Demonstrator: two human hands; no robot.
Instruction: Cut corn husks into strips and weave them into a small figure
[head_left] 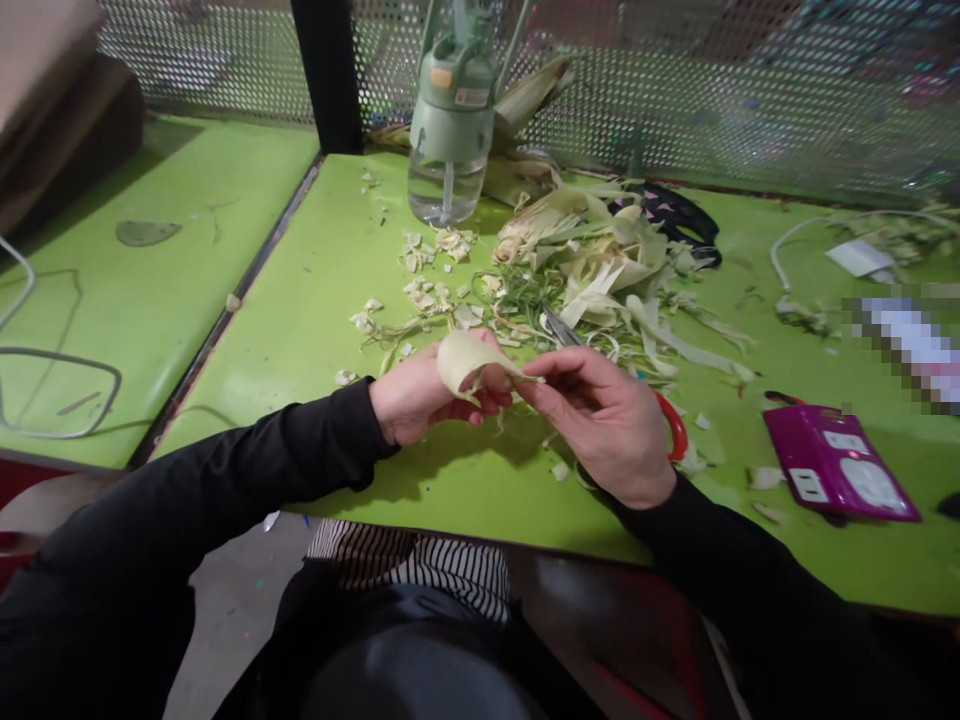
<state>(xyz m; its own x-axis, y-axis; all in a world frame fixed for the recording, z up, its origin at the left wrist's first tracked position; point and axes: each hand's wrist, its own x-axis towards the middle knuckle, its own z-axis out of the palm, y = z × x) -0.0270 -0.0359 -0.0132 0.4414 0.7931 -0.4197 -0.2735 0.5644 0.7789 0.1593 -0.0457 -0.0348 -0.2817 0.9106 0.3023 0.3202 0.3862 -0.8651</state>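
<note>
My left hand (420,395) is closed around a pale, curled strip of corn husk (469,360), held just above the green table (300,320). My right hand (604,420) pinches the strip's thin right end between thumb and fingers. Under my right hand lie scissors with red handles (675,425), their blades pointing up and to the left towards a heap of husks (592,255). Whether the right hand also grips the scissors I cannot tell.
A green-lidded water bottle (450,120) stands at the back against a perforated metal screen. Husk scraps (424,290) litter the table's middle. A purple power strip (836,465) lies at the right, a black object (679,220) behind the heap, white cables (795,260) at far right.
</note>
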